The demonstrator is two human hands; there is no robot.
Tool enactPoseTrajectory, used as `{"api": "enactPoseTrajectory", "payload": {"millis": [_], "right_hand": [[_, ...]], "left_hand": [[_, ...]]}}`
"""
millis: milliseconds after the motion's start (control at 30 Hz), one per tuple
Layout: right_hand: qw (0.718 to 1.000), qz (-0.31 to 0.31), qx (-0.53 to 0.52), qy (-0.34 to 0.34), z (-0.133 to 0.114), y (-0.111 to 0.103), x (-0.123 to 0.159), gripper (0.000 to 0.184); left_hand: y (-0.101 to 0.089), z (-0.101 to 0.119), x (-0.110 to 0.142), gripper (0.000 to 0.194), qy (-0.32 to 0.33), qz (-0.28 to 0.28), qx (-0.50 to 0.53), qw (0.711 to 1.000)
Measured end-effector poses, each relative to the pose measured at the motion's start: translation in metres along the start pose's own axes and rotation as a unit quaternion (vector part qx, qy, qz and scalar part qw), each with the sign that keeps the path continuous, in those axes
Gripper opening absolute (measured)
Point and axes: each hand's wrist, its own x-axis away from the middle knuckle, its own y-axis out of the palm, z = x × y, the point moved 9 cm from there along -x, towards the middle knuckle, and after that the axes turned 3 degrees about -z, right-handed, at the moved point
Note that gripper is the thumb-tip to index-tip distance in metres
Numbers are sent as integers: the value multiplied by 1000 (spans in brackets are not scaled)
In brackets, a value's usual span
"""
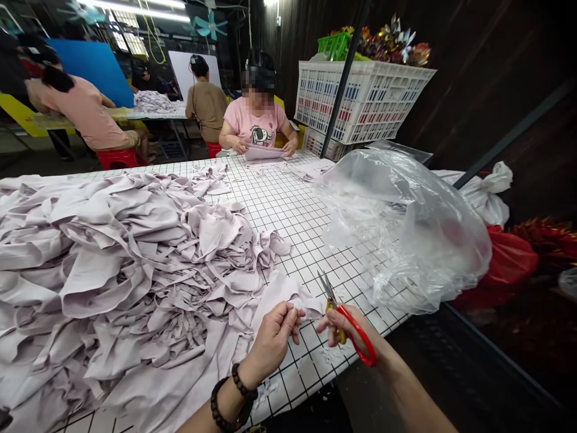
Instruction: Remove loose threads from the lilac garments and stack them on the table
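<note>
My left hand [273, 332], with dark beaded bracelets on its wrist, is pinched closed on a piece of pale lilac fabric [282, 292] at the near edge of a big heap. To its right, my right hand [345, 328] holds a pair of scissors [331, 293] with red and yellow handles. The blades point up and away from me and look slightly parted. They are apart from the fabric pinch. A large tangled pile of lilac fabric pieces [135, 258] covers the left of the table.
The white table [311, 240] has a black grid and scattered scraps. A clear plastic bag [406, 222] bulges at the right edge. Across the table a person [256, 123] handles folded fabric [265, 153]. White crates [360, 99] stand behind. Other people sit at a farther table.
</note>
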Motion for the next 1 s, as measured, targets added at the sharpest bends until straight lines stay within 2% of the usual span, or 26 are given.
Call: {"api": "enactPoseTrajectory", "payload": {"millis": [67, 133, 233, 300, 367, 500, 800, 1000], "right_hand": [[998, -29, -53, 4, 3, 11, -3, 47], [999, -23, -46, -10, 2, 15, -5, 43], [995, 43, 75, -52, -8, 6, -2, 31], [972, 99, 204, -66, -17, -3, 7, 24], [936, 134, 316, -71, -25, -8, 15, 21], [887, 157, 428, -80, -35, -5, 23, 18], [852, 170, 487, -89, -42, -1, 23, 14], [862, 152, 476, -84, -40, -1, 23, 17]], "left_hand": [[4, 1, -1, 33, -1, -3, 1, 1000], [6, 2, -1, 32, -1, -4, -4, 1000], [8, 4, 0, 32, -4, -8, -7, 1000], [7, 5, 0, 32, -2, -5, -10, 1000], [6, 8, 1, 32, 9, -2, -26, 1000], [7, 16, 2, 30, 30, -14, -80, 996], [4, 25, 6, 28, 49, -22, -126, 991], [5, 23, 5, 28, 51, -40, -120, 991]]}}
